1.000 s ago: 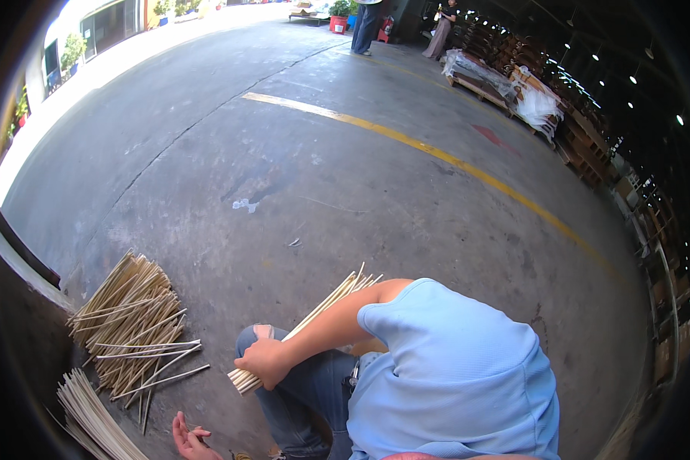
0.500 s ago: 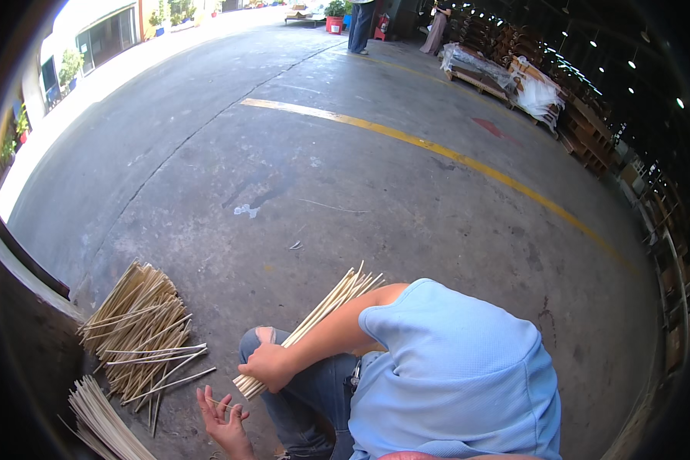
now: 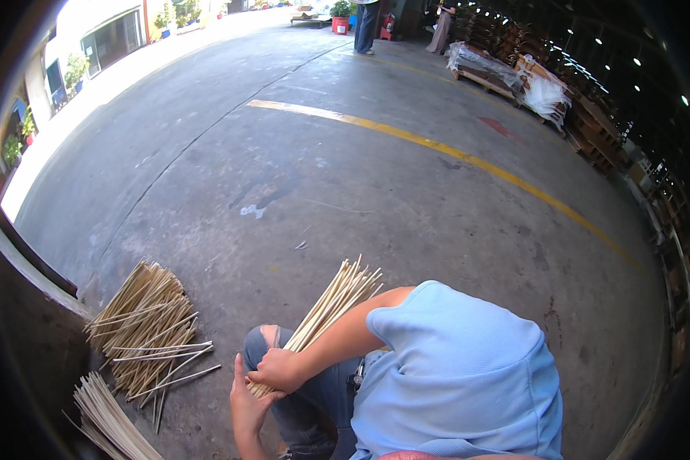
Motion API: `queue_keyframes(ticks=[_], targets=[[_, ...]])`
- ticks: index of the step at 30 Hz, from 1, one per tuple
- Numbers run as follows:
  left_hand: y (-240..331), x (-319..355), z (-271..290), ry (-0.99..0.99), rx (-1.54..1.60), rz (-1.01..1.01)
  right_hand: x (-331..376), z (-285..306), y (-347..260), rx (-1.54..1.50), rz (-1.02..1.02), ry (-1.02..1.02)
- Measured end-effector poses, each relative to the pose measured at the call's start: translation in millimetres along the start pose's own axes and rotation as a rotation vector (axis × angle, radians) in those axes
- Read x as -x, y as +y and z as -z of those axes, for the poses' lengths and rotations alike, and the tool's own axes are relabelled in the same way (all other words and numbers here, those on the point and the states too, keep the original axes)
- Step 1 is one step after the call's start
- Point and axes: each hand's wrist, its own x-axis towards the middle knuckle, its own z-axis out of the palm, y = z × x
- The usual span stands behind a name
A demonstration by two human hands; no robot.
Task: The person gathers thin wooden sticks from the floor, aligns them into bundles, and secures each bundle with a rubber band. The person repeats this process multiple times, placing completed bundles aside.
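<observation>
A bundle of thin pale wooden sticks (image 3: 331, 300) lies slanted over my bent knee, its far ends fanned out. My right hand (image 3: 278, 371) is closed round it close to the lower end. Against that same lower end sits my left hand (image 3: 249, 404), palm cupped to the sticks and one finger pointing up. Its other fingers are partly hidden behind the bundle and my right hand. Whether a thin band is still on its fingers cannot be made out.
On the concrete floor to the left lies a loose heap of similar sticks (image 3: 147, 326). Nearer is a paler bunch of sticks (image 3: 113, 420), beside a dark panel edge (image 3: 34, 268). Two people stand far off, near wrapped pallets (image 3: 506, 77). A yellow line (image 3: 437, 146) crosses the floor.
My left hand has come right and up, from beside the bundle with what looks like a thin band on its fingers, to the bundle's lower end. My right hand keeps its hold.
</observation>
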Motion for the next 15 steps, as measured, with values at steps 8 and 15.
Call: queue_keyframes(ticks=[8, 15], targets=[[-11, -6, -4, -0.188, 0.347, 0.153, 10, -2, 0, -0.009, -0.025, -0.028], [2, 2, -6, -0.062, 0.594, 0.296, -1, -9, 12, 0.028, 0.050, 0.097]])
